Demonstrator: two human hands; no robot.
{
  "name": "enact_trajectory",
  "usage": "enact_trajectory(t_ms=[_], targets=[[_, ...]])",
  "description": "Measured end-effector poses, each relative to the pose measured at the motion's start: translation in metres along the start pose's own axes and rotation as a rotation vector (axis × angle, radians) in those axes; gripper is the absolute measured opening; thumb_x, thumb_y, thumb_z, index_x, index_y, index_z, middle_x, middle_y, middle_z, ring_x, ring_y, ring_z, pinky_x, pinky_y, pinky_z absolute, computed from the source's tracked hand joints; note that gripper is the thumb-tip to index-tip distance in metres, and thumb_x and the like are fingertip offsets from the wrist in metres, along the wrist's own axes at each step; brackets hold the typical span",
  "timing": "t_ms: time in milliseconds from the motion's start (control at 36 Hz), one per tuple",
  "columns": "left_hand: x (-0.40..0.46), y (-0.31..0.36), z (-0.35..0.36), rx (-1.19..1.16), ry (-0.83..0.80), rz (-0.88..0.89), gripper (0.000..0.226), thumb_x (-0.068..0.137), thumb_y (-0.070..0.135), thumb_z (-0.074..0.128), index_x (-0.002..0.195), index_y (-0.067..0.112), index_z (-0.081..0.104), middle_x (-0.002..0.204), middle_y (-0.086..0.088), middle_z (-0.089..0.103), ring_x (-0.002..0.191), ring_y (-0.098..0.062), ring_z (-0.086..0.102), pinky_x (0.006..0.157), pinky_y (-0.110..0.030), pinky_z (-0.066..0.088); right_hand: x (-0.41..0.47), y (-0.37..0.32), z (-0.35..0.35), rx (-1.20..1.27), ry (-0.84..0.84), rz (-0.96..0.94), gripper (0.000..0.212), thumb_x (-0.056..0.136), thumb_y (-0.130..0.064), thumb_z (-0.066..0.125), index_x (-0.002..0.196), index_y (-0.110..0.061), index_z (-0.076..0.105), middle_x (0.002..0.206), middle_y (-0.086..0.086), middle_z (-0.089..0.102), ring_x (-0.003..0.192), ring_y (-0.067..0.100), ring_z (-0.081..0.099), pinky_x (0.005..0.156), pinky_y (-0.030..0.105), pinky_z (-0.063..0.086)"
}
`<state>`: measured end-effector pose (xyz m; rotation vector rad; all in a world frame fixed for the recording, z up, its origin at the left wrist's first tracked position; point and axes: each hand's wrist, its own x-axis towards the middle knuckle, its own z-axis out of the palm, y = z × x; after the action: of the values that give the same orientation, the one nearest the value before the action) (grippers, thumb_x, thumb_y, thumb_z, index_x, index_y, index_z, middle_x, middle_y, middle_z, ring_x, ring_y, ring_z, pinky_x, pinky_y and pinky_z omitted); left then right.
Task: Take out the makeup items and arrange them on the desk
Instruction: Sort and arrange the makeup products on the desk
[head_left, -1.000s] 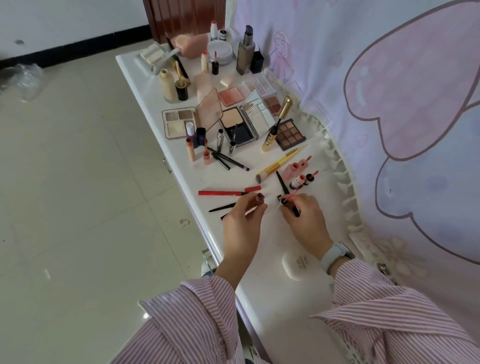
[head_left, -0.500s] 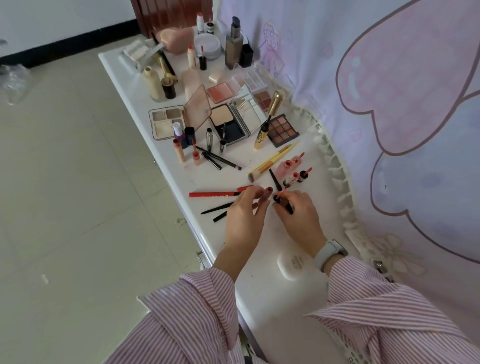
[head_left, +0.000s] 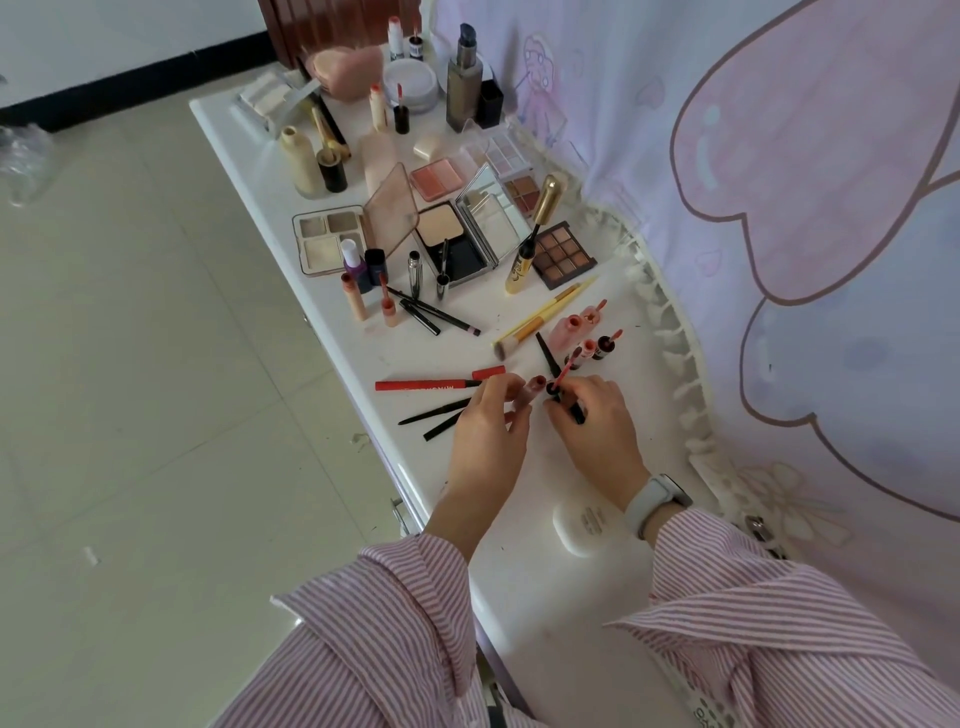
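Currently, left to right: left hand (head_left: 485, 431) is pinching a lip-gloss tube (head_left: 531, 391), mouth tilting right; right hand (head_left: 597, 421) is pinching its applicator wand (head_left: 563, 371), long axis slanting up-right, tip just beside the mouth, both over the desk (head_left: 571, 597).

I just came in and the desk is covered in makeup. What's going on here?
A person in a striped shirt is working at the white desk. The left hand holds a small lip gloss tube and the right hand pinches its wand, tip near the tube's mouth. Palettes, brushes and bottles already lie spread out beyond the hands, among them a red pencil and a brown eyeshadow palette.
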<state>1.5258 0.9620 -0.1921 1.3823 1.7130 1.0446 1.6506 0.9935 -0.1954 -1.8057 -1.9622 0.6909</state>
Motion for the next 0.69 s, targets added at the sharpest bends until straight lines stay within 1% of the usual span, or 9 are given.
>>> enact_trajectory(t_ms=[111,250,333,417,472,528,556,611,694], targets=[[-0.002,-0.004,0.001,0.045,0.008,-0.009,0.024,0.09,0.006,0.057,0.114,0.005,0.057,0.11,-0.006,0.062,0.099,-0.015,0.06,0.08,-0.023,0.051,-0.001,0.002,0.002,0.005,-0.007,0.017,0.019,0.087,-0.018,0.059,0.103,-0.008,0.061,0.086,-0.006,0.05,0.086,0.015,0.042,0.07,0.023,0.033],[-0.006,-0.006,0.001,0.047,0.001,-0.036,0.03,0.089,0.003,0.056,0.119,0.006,0.055,0.116,-0.006,0.059,0.102,-0.016,0.059,0.082,-0.02,0.047,-0.003,0.002,0.0,0.0,0.005,0.004,0.017,0.087,-0.018,0.06,0.099,-0.006,0.061,0.088,-0.004,0.05,0.086,0.013,0.041,0.068,0.024,0.035],[-0.006,-0.006,0.001,0.042,0.007,-0.027,0.032,0.09,0.007,0.057,0.122,0.008,0.055,0.119,-0.005,0.058,0.102,-0.015,0.059,0.083,-0.019,0.046,-0.003,0.002,0.0,0.012,-0.005,0.02,0.022,0.086,-0.019,0.061,0.105,-0.007,0.061,0.096,0.001,0.053,0.092,0.016,0.044,0.072,0.027,0.041],[-0.003,-0.007,0.002,0.068,0.007,0.011,0.034,0.091,0.01,0.057,0.125,0.01,0.056,0.12,-0.005,0.058,0.098,-0.016,0.059,0.082,-0.024,0.05,-0.003,0.002,-0.002,0.025,-0.009,-0.011,0.025,0.084,-0.024,0.065,0.104,-0.009,0.063,0.094,0.004,0.055,0.089,0.015,0.044,0.07,0.028,0.043],[0.0,-0.008,0.004,0.106,-0.009,0.081,0.032,0.089,0.007,0.059,0.121,0.008,0.06,0.114,-0.009,0.061,0.097,-0.023,0.06,0.082,-0.033,0.053,-0.004,0.003,-0.002,0.029,-0.009,-0.036,0.026,0.083,-0.03,0.066,0.099,-0.009,0.063,0.088,0.002,0.053,0.085,0.016,0.046,0.066,0.024,0.04],[0.003,-0.009,0.005,0.157,-0.025,0.165,0.025,0.085,0.004,0.06,0.108,0.006,0.067,0.101,-0.011,0.066,0.09,-0.028,0.061,0.073,-0.04,0.055,-0.004,0.002,-0.002,0.045,0.001,0.005,0.025,0.085,-0.029,0.065,0.1,-0.01,0.062,0.088,-0.003,0.05,0.087,0.015,0.046,0.068,0.022,0.037],[0.003,-0.009,0.005,0.177,-0.029,0.188,0.022,0.082,0.003,0.061,0.103,0.005,0.069,0.094,-0.011,0.067,0.085,-0.029,0.062,0.069,-0.04,0.055,-0.004,0.002,-0.002,0.047,0.005,0.029,0.023,0.086,-0.027,0.064,0.102,-0.01,0.062,0.088,-0.005,0.049,0.088,0.014,0.044,0.069,0.022,0.036],[0.004,-0.011,0.005,0.201,-0.04,0.218,0.022,0.078,0.001,0.062,0.099,0.004,0.069,0.085,-0.012,0.067,0.078,-0.031,0.061,0.065,-0.039,0.055,-0.004,0.002,-0.002,0.039,0.004,0.046,0.02,0.087,-0.021,0.061,0.104,-0.01,0.062,0.089,-0.007,0.047,0.089,0.012,0.042,0.072,0.022,0.035],[0.003,-0.014,0.005,0.219,-0.073,0.247,0.023,0.078,-0.001,0.064,0.1,0.002,0.068,0.086,-0.014,0.064,0.078,-0.031,0.06,0.065,-0.039,0.054,-0.004,0.001,-0.002,0.052,-0.005,0.054,0.02,0.086,-0.021,0.061,0.104,-0.011,0.062,0.09,-0.008,0.047,0.09,0.01,0.041,0.074,0.023,0.037]])
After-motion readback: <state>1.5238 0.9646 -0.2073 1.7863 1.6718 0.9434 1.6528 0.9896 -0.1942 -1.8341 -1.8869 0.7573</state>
